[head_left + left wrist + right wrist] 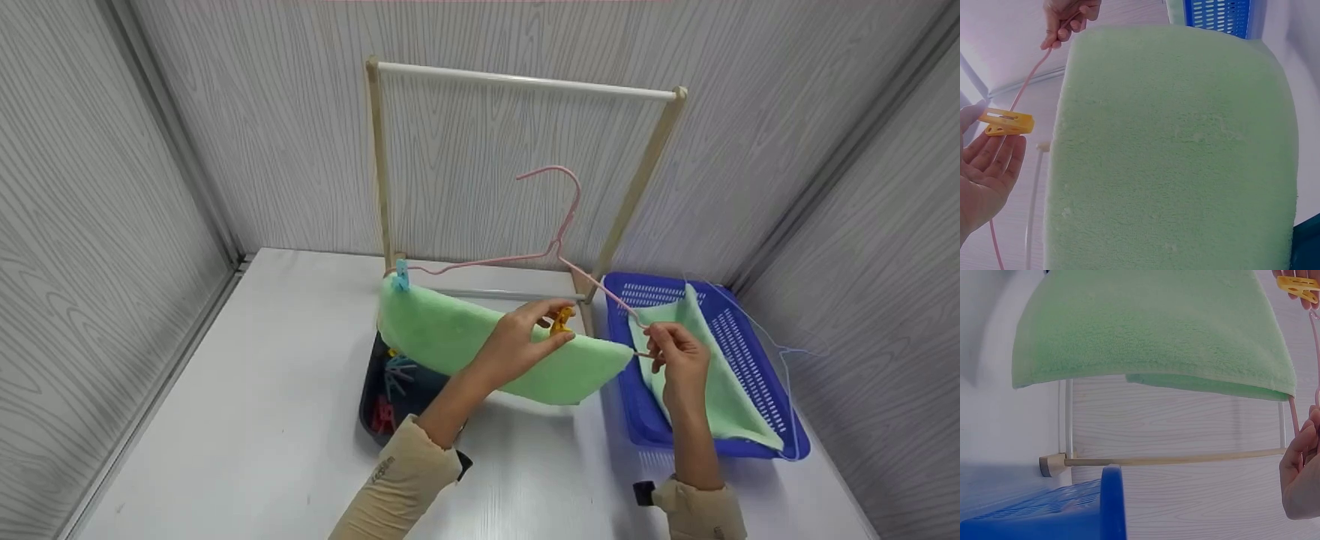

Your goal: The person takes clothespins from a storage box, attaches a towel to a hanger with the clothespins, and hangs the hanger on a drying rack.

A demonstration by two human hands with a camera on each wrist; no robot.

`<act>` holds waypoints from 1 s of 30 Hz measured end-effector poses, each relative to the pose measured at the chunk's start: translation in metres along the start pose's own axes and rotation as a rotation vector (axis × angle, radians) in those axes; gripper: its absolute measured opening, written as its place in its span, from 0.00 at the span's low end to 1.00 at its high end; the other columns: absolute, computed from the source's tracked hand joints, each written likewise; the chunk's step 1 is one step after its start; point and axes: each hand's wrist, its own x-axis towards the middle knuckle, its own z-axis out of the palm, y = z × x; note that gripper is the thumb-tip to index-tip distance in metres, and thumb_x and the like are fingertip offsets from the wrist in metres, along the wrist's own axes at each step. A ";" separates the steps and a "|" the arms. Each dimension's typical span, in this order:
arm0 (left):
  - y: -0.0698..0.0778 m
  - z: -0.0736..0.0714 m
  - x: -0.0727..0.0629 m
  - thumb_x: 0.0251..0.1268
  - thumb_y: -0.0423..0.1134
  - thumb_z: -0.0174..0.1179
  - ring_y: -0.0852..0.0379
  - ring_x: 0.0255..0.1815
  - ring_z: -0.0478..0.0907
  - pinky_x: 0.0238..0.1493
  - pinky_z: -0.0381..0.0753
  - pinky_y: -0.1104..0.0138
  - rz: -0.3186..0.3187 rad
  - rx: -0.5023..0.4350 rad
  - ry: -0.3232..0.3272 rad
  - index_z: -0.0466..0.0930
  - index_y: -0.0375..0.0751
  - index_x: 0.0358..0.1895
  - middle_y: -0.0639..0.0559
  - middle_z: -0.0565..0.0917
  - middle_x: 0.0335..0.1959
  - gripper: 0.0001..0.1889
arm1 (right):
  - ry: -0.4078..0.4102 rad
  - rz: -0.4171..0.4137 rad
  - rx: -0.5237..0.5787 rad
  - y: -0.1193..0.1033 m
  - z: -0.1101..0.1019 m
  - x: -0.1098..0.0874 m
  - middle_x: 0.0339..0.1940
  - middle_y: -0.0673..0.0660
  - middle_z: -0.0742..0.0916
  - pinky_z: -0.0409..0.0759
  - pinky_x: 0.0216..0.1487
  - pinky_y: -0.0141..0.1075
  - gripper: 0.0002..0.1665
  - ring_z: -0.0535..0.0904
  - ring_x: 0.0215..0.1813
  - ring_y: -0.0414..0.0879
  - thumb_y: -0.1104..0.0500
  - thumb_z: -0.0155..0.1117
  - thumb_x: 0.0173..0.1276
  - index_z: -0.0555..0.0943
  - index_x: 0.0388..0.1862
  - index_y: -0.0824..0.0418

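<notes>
A light green towel (442, 330) hangs folded over the lower bar of a pink wire hanger (499, 260). At its left end a light blue clothespin (403, 275) clips it to the bar. My left hand (517, 341) pinches a yellow clothespin (562, 321) between thumb and fingers, just above the towel's top edge; the left wrist view shows the clothespin (1008, 122) apart from the towel (1174, 146). My right hand (679, 360) grips the hanger's right corner, beside the towel's end. In the right wrist view the towel (1157, 332) drapes with its lower edges hanging loose.
A dark bin (370, 409) with blue, red and yellow clothespins stands beneath the towel's left part. On the right, a blue basket (637, 424) holds another green cloth (720, 390) and a pale blue hanger (787, 390). Behind stands a rack with a white top rod (525, 80).
</notes>
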 end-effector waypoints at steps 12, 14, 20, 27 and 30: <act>0.003 0.003 0.004 0.62 0.36 0.60 0.56 0.44 0.75 0.44 0.76 0.70 0.034 -0.017 0.016 0.72 0.32 0.55 0.44 0.79 0.43 0.20 | -0.008 0.000 0.011 -0.002 0.001 0.001 0.16 0.55 0.76 0.64 0.11 0.28 0.10 0.68 0.16 0.40 0.68 0.59 0.65 0.80 0.25 0.73; 0.003 0.005 0.004 0.62 0.37 0.60 0.56 0.44 0.75 0.44 0.75 0.72 0.034 -0.019 0.015 0.72 0.33 0.55 0.45 0.79 0.43 0.20 | -0.007 0.003 0.020 -0.002 0.001 0.000 0.15 0.54 0.76 0.64 0.11 0.28 0.10 0.68 0.16 0.40 0.68 0.59 0.65 0.80 0.25 0.72; 0.004 0.006 0.006 0.62 0.38 0.60 0.58 0.42 0.75 0.43 0.74 0.73 0.054 -0.008 0.015 0.72 0.33 0.55 0.46 0.79 0.42 0.19 | -0.009 0.004 0.028 -0.003 0.002 0.000 0.15 0.55 0.76 0.64 0.11 0.28 0.10 0.68 0.16 0.41 0.68 0.59 0.65 0.80 0.24 0.71; 0.005 0.006 0.008 0.62 0.39 0.59 0.58 0.42 0.75 0.43 0.75 0.71 0.062 -0.004 0.017 0.72 0.31 0.55 0.45 0.79 0.43 0.20 | -0.010 0.001 0.023 -0.006 0.003 0.002 0.16 0.55 0.76 0.65 0.12 0.28 0.11 0.68 0.17 0.41 0.65 0.59 0.65 0.79 0.26 0.73; 0.006 0.006 0.008 0.62 0.39 0.59 0.59 0.42 0.75 0.44 0.74 0.73 0.053 0.003 0.012 0.72 0.32 0.55 0.46 0.79 0.43 0.20 | -0.008 0.003 0.028 -0.006 0.004 0.001 0.16 0.55 0.76 0.65 0.12 0.28 0.11 0.68 0.17 0.41 0.65 0.59 0.65 0.79 0.26 0.74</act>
